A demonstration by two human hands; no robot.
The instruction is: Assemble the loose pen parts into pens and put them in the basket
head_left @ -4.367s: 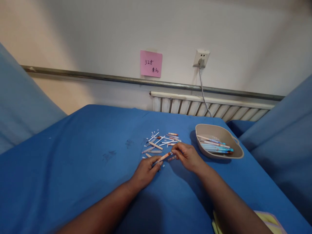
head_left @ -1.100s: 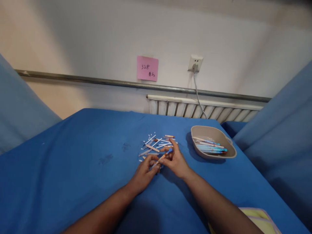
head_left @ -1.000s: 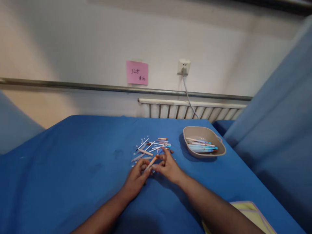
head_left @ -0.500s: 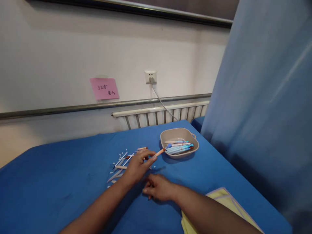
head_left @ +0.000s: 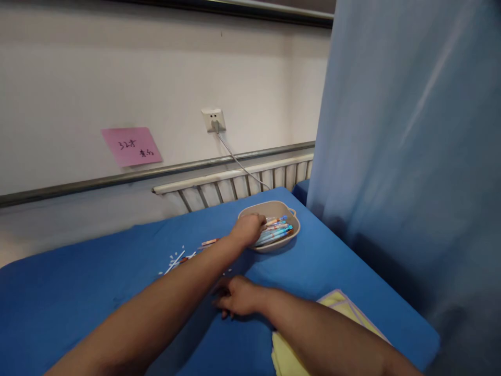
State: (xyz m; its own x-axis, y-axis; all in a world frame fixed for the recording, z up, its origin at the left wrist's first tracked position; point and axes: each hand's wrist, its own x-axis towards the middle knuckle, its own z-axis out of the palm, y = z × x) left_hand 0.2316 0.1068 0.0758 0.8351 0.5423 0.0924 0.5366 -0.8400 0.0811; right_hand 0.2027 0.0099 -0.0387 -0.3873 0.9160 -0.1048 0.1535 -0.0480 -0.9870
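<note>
My left hand (head_left: 248, 230) reaches across to the left rim of a beige bowl (head_left: 274, 246) and is closed on an orange pen (head_left: 271, 222) whose end pokes out over the bowl. Several blue and orange pens (head_left: 278, 233) lie in the bowl. My right hand (head_left: 235, 296) rests on the blue cloth (head_left: 70, 292) near me, fingers flat and loosely spread, holding nothing. Loose pen parts (head_left: 178, 259), white refills and small bits, are scattered left of my left forearm, with one orange piece (head_left: 210, 242) beside it.
A yellow cloth (head_left: 336, 313) lies under my right forearm at the table's near right. A blue curtain (head_left: 410, 156) hangs close on the right. Behind the table are a radiator (head_left: 235, 183), a wall socket (head_left: 213, 119) with a cable, and a pink note (head_left: 132, 146).
My left hand carried the orange pen rightward from the scattered parts to the bowl. My right hand let go and dropped to the cloth. The view swung to the right.
</note>
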